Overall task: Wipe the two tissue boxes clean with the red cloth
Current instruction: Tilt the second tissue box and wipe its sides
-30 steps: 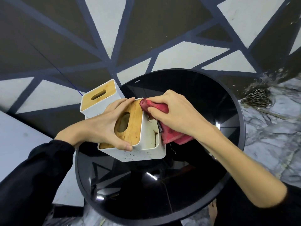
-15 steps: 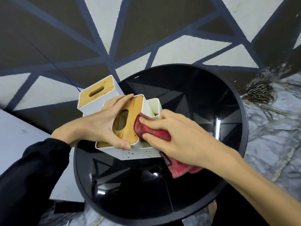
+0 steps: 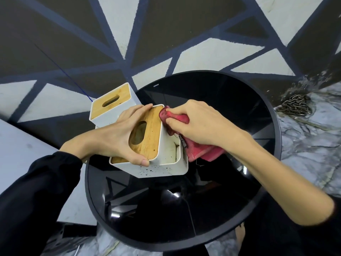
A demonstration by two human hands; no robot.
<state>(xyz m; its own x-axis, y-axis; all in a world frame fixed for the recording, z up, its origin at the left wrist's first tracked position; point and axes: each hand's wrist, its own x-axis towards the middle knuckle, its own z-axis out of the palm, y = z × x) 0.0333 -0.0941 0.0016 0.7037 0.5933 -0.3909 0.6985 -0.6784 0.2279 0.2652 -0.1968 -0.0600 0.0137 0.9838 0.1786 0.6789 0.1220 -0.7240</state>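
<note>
Hands [image 3: 118, 133] over glossy black table [image 3: 258, 111] (floor [image 3: 313, 145] seemingly marble).

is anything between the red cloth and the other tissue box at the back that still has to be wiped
Yes. The left hand grips the near tissue box, and both sit between the red cloth, held in the right hand, and the far tissue box.
</note>
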